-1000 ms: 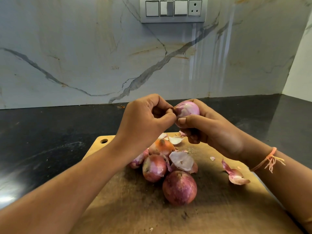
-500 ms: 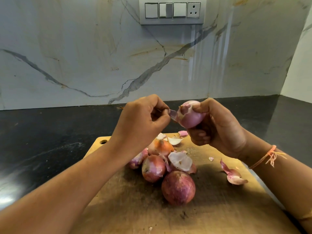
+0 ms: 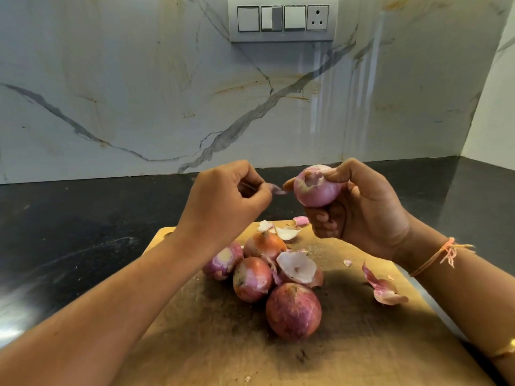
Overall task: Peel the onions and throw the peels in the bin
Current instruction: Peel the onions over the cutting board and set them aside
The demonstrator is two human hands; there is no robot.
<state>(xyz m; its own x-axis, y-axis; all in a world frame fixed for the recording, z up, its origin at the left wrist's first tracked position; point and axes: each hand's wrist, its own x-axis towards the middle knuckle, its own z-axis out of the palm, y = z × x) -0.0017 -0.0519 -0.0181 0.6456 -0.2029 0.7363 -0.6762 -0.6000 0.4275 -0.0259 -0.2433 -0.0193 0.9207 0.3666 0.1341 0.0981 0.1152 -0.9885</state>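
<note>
Wooden cutting board (image 3: pixel 362 344), set on a black countertop (image 3: pixel 69 232) before a veined marble backsplash (image 3: pixel 139 93) on which a switch panel (image 3: pixel 281 19) is mounted. A pink-purple onion (image 3: pixel 316 188) is held in the air above the far part of the board by the right hand (image 3: pixel 362 210): the thumb is pressed on its top, and the fingers are curled beneath and behind it. A thin strip of peel (image 3: pixel 274 188) is pinched between thumb and forefinger of the left hand (image 3: pixel 223 201), the remaining fingers being curled in. The strip extends rightward to just beside the held onion; whether it is joined to the bulb cannot be told. A cluster of unpeeled onions (image 3: pixel 252 278) is seen touching one another at the middle of the board, the largest onion (image 3: pixel 292 310) lying nearest. A white cupped peel (image 3: pixel 296 267) rests among them. Loose peels (image 3: pixel 384 288) lie apart on the right of the board, and further scraps (image 3: pixel 287 232) near its far edge. An orange thread bracelet (image 3: pixel 443 253) is worn on the right wrist.
</note>
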